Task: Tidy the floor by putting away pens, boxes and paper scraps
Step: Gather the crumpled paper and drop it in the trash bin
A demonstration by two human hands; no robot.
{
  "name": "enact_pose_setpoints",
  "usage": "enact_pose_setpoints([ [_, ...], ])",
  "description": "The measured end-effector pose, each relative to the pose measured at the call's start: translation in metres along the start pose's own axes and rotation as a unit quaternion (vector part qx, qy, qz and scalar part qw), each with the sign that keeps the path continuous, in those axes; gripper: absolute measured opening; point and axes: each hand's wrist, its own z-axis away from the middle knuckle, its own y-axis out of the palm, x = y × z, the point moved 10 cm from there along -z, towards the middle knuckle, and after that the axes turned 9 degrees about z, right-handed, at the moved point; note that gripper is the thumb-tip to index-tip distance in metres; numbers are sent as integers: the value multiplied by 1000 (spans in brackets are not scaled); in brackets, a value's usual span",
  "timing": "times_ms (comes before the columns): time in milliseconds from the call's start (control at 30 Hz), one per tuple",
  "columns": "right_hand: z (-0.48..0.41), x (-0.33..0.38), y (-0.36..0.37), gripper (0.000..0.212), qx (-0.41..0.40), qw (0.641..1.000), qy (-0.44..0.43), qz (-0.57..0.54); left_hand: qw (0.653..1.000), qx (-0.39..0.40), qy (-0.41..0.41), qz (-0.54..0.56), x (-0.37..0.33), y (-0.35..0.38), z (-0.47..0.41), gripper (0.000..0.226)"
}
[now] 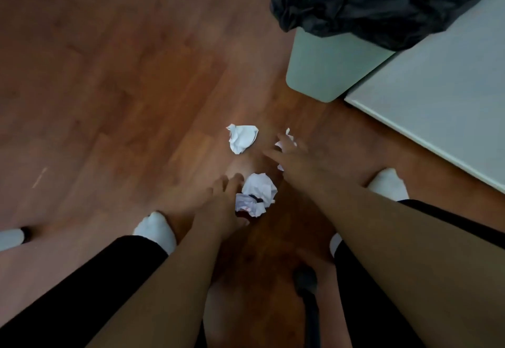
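Left hand (216,205) low over the floor (109,74), fingers and thumb curled round the near wad (259,189) of crumpled paper. Frame is blurred, but the wad sits between fingertips and thumb. Right hand (297,164) reaches farther out, fingers spread wide and fairly straight, lying over a scrap (288,139). White paper shows past the fingertips and under the palm edge. Cannot tell if the scrap is off the floor.

Floor: reddish-brown wood planks, filling most of the view.

White top (437,101): flat pale surface at right, its corner pointing left towards the bin.

Bin (322,68): pale green, far right of centre, standing on the floor just beside the white top's corner. Black bag (382,0) lines it, crumpled and folded over the rim.

Person: both bare forearms come in from the near edge, with dark trouser legs beside them. White socks on the floor, left sock (155,230) near left, just beside the left hand; right sock (388,183) right of the right forearm.

Papers, all white, mid-floor:
- near wad: largest, some dark print on it, in the left hand.
- far wad (243,138): loose on the floor, beyond the near wad, just left of the right fingertips, touching neither hand.
- scrap: smallest, mostly hidden under the right hand, nearest the bin of the three but well apart from it.
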Motion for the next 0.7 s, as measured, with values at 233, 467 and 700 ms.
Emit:
enact_pose_setpoints([
  [233, 10, -39, -8, 38, -64, 988, 138, -33, 996, 19, 42, 79, 12, 6, -2, 42],
  [467, 17, 37, -17, 44, -47, 989, -16, -136, 979, -198, 21, 35, 46, -109, 8, 48],
  [700, 27, 49, 40, 53, -42, 999, 5, 26, 981, -130, 126, -69, -50, -104, -69, 29],
])
